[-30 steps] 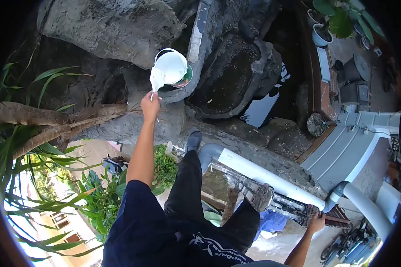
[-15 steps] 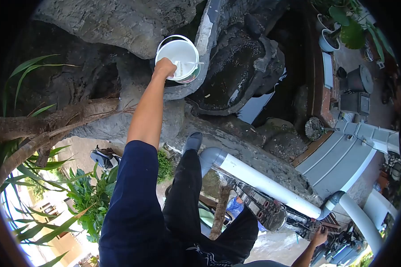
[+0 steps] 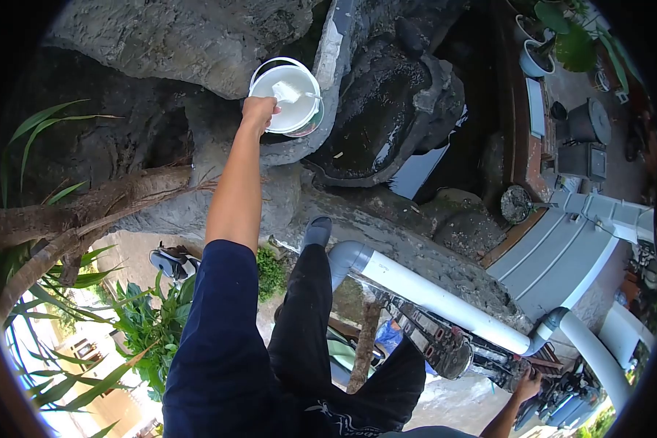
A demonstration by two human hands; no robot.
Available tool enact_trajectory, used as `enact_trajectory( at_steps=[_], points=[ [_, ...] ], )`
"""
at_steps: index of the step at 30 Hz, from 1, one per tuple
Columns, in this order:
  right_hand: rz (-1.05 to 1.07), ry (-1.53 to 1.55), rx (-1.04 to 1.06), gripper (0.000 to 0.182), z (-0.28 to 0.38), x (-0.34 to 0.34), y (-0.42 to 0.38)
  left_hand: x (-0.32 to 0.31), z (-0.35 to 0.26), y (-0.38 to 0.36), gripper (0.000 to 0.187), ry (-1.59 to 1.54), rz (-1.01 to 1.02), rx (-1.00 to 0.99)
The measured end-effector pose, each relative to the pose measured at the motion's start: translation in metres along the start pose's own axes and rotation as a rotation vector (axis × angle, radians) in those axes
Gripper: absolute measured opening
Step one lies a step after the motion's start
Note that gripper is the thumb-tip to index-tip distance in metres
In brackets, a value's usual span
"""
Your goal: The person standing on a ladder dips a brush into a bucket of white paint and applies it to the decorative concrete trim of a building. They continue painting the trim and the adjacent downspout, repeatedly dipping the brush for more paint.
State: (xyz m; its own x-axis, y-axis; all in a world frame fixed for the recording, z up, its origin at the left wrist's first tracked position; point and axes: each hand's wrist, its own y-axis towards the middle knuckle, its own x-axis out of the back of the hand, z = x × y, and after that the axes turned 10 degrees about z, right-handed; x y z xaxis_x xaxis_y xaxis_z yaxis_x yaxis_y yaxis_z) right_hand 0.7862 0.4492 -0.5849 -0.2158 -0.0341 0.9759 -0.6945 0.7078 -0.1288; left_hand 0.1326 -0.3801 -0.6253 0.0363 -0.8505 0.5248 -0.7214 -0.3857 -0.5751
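Note:
A white bucket (image 3: 293, 120) with its bail handle up stands at the curved concrete edge among the rocks. My left hand (image 3: 259, 114) is at the bucket's near left rim, its fingers curled over it and closed. Inside the bucket lies a white scoop-like piece (image 3: 285, 92), apart from the fingers; a thin stem from it reaches the far rim. At lower right, my right hand (image 3: 527, 385) is closed around part of a dark, paint-stained frame (image 3: 445, 350). Exactly which part the fingers wrap is too small to make out.
A white pipe (image 3: 438, 299) with grey elbows runs beside my legs. My shoe (image 3: 317, 231) rests on the stone ledge (image 3: 387, 237). Dark pond water (image 3: 474, 80) lies to the right, large rocks (image 3: 182, 40) above. A tree trunk (image 3: 124, 190) juts in from the left.
My left hand has drawn back from inside the bucket to its left rim. The white scoop-like piece now sits farther up inside. The right hand stays in place.

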Motion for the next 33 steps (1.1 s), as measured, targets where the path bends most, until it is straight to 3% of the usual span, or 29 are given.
enact_trajectory(
  at_steps=[4, 8, 10, 16, 22, 25, 33],
  points=[
    [-0.034, -0.029, 0.016, 0.034, -0.003, -0.002, -0.001, 0.008, 0.002, 0.004, 0.032, 0.529, -0.014, -0.072],
    [0.068, -0.043, -0.057, 0.052, -0.001, 0.002, 0.000, 0.001, 0.002, 0.013, 0.036, 0.738, -0.017, -0.036],
    [0.089, -0.014, -0.054, 0.052, 0.003, 0.005, 0.000, -0.012, -0.005, 0.005, 0.035, 0.794, -0.074, -0.022],
    [0.045, -0.016, -0.036, 0.053, 0.007, 0.008, -0.002, -0.024, -0.002, 0.024, 0.031, 0.961, 0.095, -0.043],
    [-0.013, -0.045, -0.020, 0.051, 0.002, 0.002, -0.002, -0.011, 0.012, 0.036, 0.027, 0.892, 0.133, -0.151],
    [0.017, -0.033, -0.022, 0.051, 0.001, 0.003, -0.002, 0.005, 0.018, 0.025, 0.029, 0.721, 0.028, -0.209],
    [0.000, -0.030, -0.057, 0.041, 0.002, 0.000, -0.001, 0.012, 0.025, 0.005, 0.024, 0.154, -0.010, -0.077]
  ],
)
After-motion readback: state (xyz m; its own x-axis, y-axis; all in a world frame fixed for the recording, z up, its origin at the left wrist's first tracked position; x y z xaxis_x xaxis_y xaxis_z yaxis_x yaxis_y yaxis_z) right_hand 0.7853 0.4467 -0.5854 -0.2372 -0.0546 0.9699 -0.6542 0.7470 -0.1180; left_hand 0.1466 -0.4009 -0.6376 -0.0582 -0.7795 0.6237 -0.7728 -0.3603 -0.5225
